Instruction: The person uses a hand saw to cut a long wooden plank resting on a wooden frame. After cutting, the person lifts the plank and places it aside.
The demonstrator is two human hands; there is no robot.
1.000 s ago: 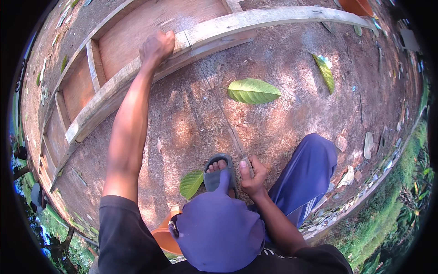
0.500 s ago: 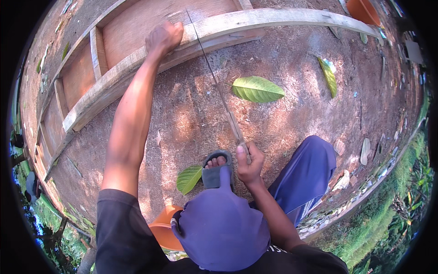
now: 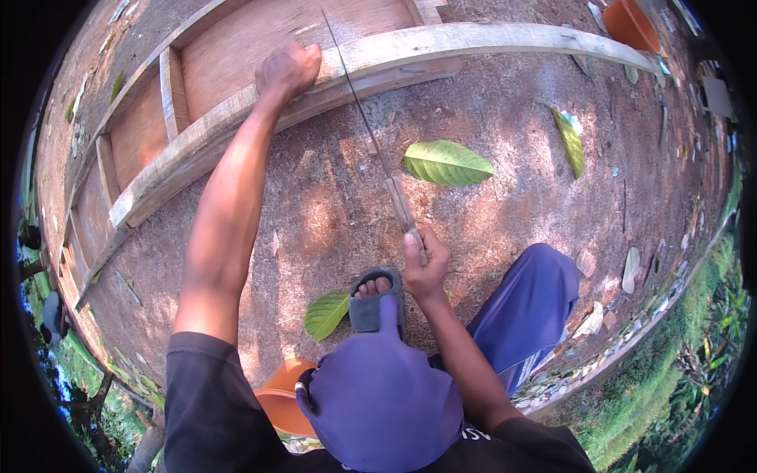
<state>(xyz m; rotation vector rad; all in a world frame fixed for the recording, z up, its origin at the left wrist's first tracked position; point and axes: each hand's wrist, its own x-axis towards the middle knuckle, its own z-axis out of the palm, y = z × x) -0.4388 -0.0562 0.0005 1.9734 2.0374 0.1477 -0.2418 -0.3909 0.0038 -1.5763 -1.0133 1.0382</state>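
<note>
Right hand (image 3: 426, 268) and saw (image 3: 382, 158) shifted forward across beam (image 3: 465, 38)

Compared with half a second ago: saw pushed farther from the body; left hand (image 3: 289, 71) about unmoved. Right fingers wrapped tight around the saw's handle end. Left fingers curled together over the beam, just left of the saw. Near orange bucket (image 3: 280, 402) beside left knee (image 3: 382, 402); far orange bucket (image 3: 632, 27) near beam's right end. Contents cannot be made out.

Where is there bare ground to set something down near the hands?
Mostly bare ground lies between the left forearm and the saw; another patch between the middle leaf and the right knee. It is crowded at the beam, where the left hand sits beside the saw, and around the sandal, with the lower leaf to its left.
</note>
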